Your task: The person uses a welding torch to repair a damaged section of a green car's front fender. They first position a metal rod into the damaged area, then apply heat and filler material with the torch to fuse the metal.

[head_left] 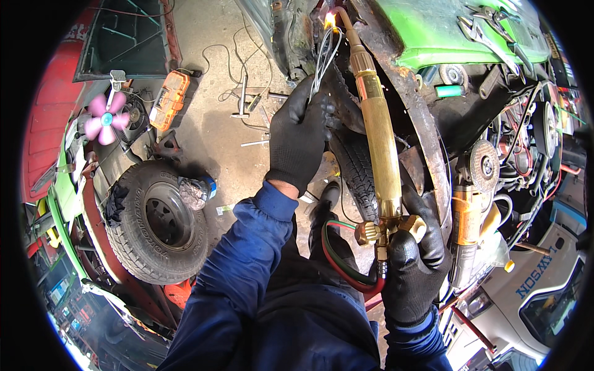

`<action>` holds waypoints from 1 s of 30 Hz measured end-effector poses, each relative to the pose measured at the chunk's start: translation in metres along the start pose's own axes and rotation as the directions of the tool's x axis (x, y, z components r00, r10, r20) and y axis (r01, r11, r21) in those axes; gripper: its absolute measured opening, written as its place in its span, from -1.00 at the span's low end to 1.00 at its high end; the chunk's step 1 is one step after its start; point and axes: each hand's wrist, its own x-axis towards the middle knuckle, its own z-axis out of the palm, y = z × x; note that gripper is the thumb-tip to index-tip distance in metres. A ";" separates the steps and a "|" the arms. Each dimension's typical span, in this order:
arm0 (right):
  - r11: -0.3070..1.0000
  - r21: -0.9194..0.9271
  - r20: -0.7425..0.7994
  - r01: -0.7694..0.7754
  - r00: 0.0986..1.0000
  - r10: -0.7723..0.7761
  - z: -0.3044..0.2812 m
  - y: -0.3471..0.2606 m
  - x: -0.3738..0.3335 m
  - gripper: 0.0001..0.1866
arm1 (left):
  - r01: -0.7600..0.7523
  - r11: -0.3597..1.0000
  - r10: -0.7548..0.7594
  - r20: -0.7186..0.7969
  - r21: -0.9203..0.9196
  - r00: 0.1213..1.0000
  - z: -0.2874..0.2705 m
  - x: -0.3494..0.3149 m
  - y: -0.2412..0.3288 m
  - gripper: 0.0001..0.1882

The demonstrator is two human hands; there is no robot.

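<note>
My right hand [417, 266], in a black glove, is closed round the valve end of a brass gas welding torch [379, 136]. Red and green hoses [346, 272] curve away from its lower end. At the far end, the bent tip carries a small orange-yellow flame [331, 22]. My left hand [303, 136], gloved in black too, grips a bundle of thin bent silver wire [323, 59]. The wire's looped upper ends reach close under the flame; I cannot tell whether they touch it. Rusty vehicle bodywork [427, 123] lies just beyond and right of the torch.
A loose wheel [164, 222] lies at left, near a pink-bladed fan [107, 119] and an orange case [170, 100]. A hammer [242, 96] and cables lie on the concrete. At right are an angle grinder [470, 204] and an engine bay; pliers [495, 37] rest on a green panel [427, 31].
</note>
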 end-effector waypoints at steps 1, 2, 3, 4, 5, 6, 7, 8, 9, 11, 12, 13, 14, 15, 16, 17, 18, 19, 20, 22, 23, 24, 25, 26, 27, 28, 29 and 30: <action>1.000 0.000 0.000 0.001 1.000 -0.001 0.000 0.000 0.000 -0.24 | -0.003 1.000 0.003 0.004 -0.006 1.000 0.000 0.000 0.000 -0.60; 1.000 0.002 -0.001 0.004 1.000 -0.004 0.000 0.000 0.000 -0.24 | -0.006 1.000 0.006 0.009 -0.009 1.000 -0.001 0.000 -0.001 -0.60; 1.000 0.005 -0.003 -0.001 1.000 0.001 0.000 0.000 0.000 -0.24 | -0.004 1.000 0.004 0.011 -0.009 1.000 -0.001 0.000 -0.001 -0.60; 1.000 0.008 -0.005 -0.005 1.000 0.005 0.001 0.000 0.000 -0.25 | -0.004 1.000 0.004 0.008 -0.006 1.000 -0.001 0.000 -0.001 -0.60; 1.000 0.013 -0.006 -0.016 1.000 0.017 0.001 0.000 0.000 -0.25 | -0.001 1.000 0.001 0.002 0.000 1.000 -0.001 0.000 -0.001 -0.60; 1.000 0.017 -0.009 -0.018 1.000 0.018 0.001 0.000 0.000 -0.25 | 0.002 1.000 -0.002 -0.004 0.007 1.000 -0.001 0.000 -0.001 -0.60; 1.000 0.021 -0.012 -0.020 1.000 0.020 0.001 0.000 0.000 -0.26 | -0.001 1.000 0.001 0.000 0.010 1.000 -0.001 0.000 -0.001 -0.60; 1.000 0.023 -0.015 -0.012 1.000 0.012 0.002 0.000 0.000 -0.26 | -0.004 1.000 0.004 0.004 0.012 1.000 -0.001 0.001 -0.001 -0.60; 1.000 0.024 -0.014 -0.008 1.000 0.008 0.002 0.000 0.000 -0.26 | -0.004 1.000 0.003 0.004 0.022 1.000 -0.001 0.001 -0.001 -0.60; 1.000 0.025 -0.009 -0.004 1.000 0.004 0.001 0.000 -0.001 -0.26 | -0.009 1.000 0.009 0.009 0.009 1.000 -0.001 0.001 0.000 -0.60; 1.000 0.023 -0.008 0.002 1.000 -0.001 0.002 0.000 0.000 -0.26 | -0.011 1.000 0.011 0.009 0.010 1.000 -0.001 0.001 0.000 -0.60; 1.000 0.021 -0.008 0.007 1.000 -0.007 0.002 0.001 0.000 -0.26 | -0.004 1.000 0.004 0.009 0.000 1.000 -0.001 0.001 0.000 -0.60; 1.000 0.017 -0.010 0.017 1.000 -0.017 0.002 0.001 0.000 -0.26 | 0.004 1.000 -0.004 0.009 -0.006 1.000 -0.001 0.000 0.000 -0.61; 0.998 0.029 -0.016 0.053 0.998 -0.053 0.002 0.002 0.001 -0.29 | 0.002 1.000 -0.002 0.010 -0.014 1.000 -0.001 0.000 0.000 -0.61; 0.997 0.051 -0.021 0.051 0.999 -0.050 0.003 0.003 0.002 -0.32 | 0.010 1.000 -0.010 0.009 -0.011 1.000 -0.001 0.000 -0.001 -0.61; 0.993 0.089 -0.030 0.075 0.997 -0.073 0.004 0.004 0.004 -0.38 | 0.009 1.000 -0.008 0.009 -0.010 1.000 -0.001 0.000 -0.001 -0.61; 0.991 0.102 -0.039 0.084 0.996 -0.081 0.004 0.005 0.004 -0.40 | 0.003 1.000 -0.003 0.007 -0.011 1.000 -0.001 0.001 -0.002 -0.61; 0.989 0.116 -0.048 0.094 0.995 -0.089 0.004 0.005 0.005 -0.42 | -0.002 1.000 0.002 0.005 0.000 1.000 -0.001 0.002 -0.003 -0.61; 0.991 0.104 -0.055 0.088 0.995 -0.082 0.004 0.005 0.004 -0.43 | -0.011 1.000 0.011 0.001 0.009 1.000 -0.001 0.003 -0.004 -0.62; 0.996 0.059 -0.050 0.061 0.997 -0.058 0.004 0.004 0.003 -0.40 | -0.001 0.999 0.001 0.001 0.036 1.000 -0.002 0.004 -0.006 -0.62; 0.999 0.023 -0.037 0.041 0.999 -0.040 0.003 0.003 0.002 -0.35 | 0.017 0.998 -0.017 0.004 0.053 1.000 -0.004 0.004 -0.007 -0.62; 0.999 -0.011 -0.034 0.044 0.998 -0.045 0.003 0.003 0.002 -0.32 | 0.036 0.997 -0.036 0.007 0.070 0.999 -0.004 0.005 -0.008 -0.62; 1.000 -0.011 -0.021 0.023 0.999 -0.023 0.002 0.003 0.001 -0.28 | 0.015 0.997 -0.015 0.002 0.070 1.000 -0.004 0.005 -0.009 -0.62; 1.000 -0.009 -0.018 0.025 1.000 -0.025 0.002 0.003 0.002 -0.29 | -0.006 0.998 0.006 -0.004 0.070 1.000 -0.004 0.005 -0.010 -0.62; 1.000 -0.006 -0.015 0.027 1.000 -0.027 0.002 0.003 0.002 -0.29 | -0.027 0.997 0.028 -0.009 0.071 1.000 -0.004 0.006 -0.011 -0.62; 0.999 -0.009 -0.014 0.032 0.999 -0.032 0.002 0.003 0.002 -0.29 | -0.030 0.997 0.030 -0.006 0.066 1.000 -0.004 0.007 -0.012 -0.62; 0.999 -0.011 -0.012 0.037 0.999 -0.037 0.003 0.003 0.003 -0.29 | -0.032 0.998 0.032 -0.003 0.061 0.999 -0.004 0.007 -0.013 -0.62; 0.999 -0.014 -0.010 0.042 0.999 -0.043 0.003 0.003 0.004 -0.28 | -0.036 0.998 0.036 0.000 0.057 0.999 -0.004 0.008 -0.014 -0.62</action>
